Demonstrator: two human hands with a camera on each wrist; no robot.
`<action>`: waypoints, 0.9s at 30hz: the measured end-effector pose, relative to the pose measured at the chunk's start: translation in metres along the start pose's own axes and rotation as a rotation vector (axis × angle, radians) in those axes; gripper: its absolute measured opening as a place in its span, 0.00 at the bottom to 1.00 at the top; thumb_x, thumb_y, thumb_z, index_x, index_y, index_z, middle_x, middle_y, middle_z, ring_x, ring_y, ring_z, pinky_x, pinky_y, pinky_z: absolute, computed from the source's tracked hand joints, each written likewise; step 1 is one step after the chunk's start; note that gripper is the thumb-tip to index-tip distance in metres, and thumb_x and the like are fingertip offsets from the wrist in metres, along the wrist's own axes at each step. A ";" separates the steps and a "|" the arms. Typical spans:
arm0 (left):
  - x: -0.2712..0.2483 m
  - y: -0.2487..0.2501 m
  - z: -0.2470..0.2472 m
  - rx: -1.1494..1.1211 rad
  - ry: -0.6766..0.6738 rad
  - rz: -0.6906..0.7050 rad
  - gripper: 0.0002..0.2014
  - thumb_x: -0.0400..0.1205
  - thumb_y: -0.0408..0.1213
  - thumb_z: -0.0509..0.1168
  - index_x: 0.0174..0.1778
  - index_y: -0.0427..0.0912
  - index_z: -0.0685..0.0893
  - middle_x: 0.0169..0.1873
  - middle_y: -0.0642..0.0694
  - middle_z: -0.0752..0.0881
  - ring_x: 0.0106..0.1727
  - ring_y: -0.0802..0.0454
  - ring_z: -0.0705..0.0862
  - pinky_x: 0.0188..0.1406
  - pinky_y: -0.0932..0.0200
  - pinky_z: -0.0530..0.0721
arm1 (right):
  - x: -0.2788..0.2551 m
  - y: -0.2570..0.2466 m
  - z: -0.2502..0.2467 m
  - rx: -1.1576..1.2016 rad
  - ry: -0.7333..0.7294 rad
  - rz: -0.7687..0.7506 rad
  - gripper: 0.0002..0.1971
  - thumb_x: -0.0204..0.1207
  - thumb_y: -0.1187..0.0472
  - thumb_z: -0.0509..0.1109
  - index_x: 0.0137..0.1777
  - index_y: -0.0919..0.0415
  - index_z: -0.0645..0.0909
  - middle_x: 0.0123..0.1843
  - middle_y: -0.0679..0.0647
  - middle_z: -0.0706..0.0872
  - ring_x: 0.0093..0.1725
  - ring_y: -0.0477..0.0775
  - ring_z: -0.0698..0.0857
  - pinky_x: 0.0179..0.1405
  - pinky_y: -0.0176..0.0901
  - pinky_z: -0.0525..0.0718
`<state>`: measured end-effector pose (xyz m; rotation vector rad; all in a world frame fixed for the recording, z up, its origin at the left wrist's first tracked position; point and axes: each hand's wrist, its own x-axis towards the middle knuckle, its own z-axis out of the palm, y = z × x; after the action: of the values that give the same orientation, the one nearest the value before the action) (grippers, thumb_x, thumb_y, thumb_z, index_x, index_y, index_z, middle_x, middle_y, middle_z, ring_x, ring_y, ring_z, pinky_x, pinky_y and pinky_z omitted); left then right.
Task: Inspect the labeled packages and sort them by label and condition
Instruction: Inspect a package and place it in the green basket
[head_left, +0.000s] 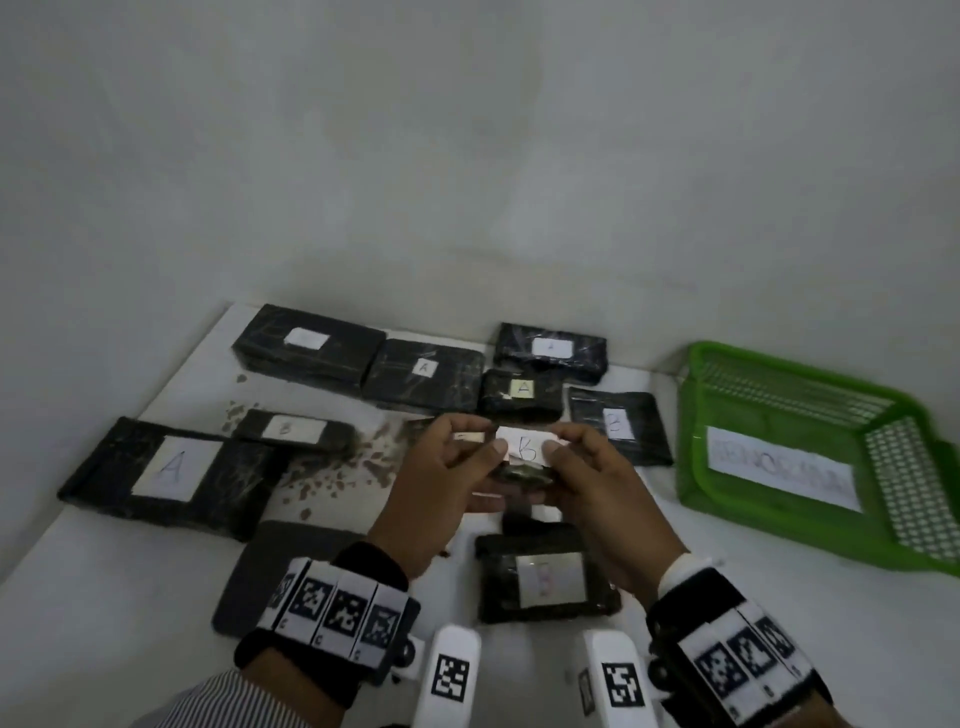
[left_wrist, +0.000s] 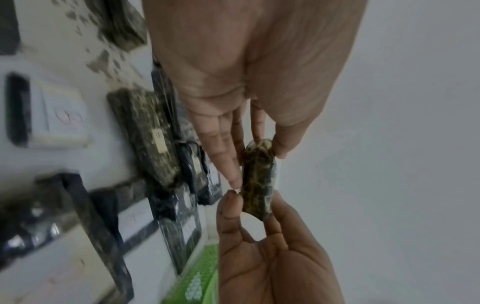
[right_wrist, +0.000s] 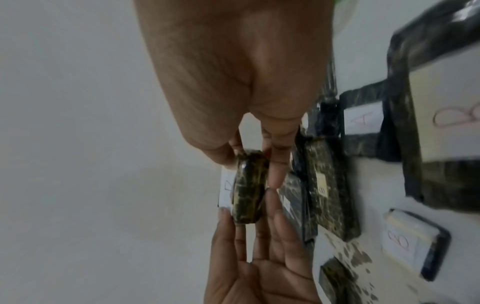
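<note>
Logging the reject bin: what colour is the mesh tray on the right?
Green tray, clearest in the head view.

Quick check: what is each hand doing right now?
Left hand: pinching one end of the small B-labelled package, held off the table.
Right hand: pinching the other end of the same package.

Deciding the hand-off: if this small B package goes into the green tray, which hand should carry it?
Right, probably. Both hands pinch the small B package, but the right hand is on the same side as the green tray, while the left hand would have to cross over.
</note>
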<state>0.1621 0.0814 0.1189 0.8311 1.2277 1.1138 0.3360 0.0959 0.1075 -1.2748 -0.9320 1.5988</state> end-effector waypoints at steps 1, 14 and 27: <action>-0.005 0.002 0.019 -0.015 -0.021 0.003 0.10 0.85 0.32 0.69 0.62 0.39 0.81 0.50 0.40 0.93 0.43 0.40 0.94 0.37 0.55 0.92 | -0.010 -0.006 -0.016 0.024 -0.021 -0.003 0.09 0.87 0.63 0.68 0.65 0.63 0.83 0.58 0.64 0.93 0.50 0.60 0.92 0.45 0.50 0.90; -0.013 -0.034 0.192 0.395 -0.280 0.125 0.07 0.86 0.39 0.69 0.58 0.52 0.88 0.47 0.48 0.91 0.42 0.49 0.92 0.30 0.61 0.84 | -0.077 -0.043 -0.203 0.082 0.051 0.057 0.14 0.86 0.54 0.68 0.56 0.68 0.81 0.34 0.59 0.79 0.29 0.55 0.77 0.24 0.43 0.68; 0.024 -0.114 0.180 0.939 -0.168 0.143 0.10 0.86 0.46 0.68 0.56 0.45 0.87 0.51 0.53 0.89 0.56 0.56 0.85 0.57 0.61 0.79 | -0.071 -0.047 -0.259 0.214 0.069 -0.051 0.17 0.79 0.63 0.74 0.65 0.64 0.78 0.43 0.58 0.84 0.33 0.55 0.80 0.26 0.42 0.77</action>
<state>0.3608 0.0867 0.0380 1.6963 1.5653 0.5076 0.6051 0.0551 0.1237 -1.1414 -0.7241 1.5591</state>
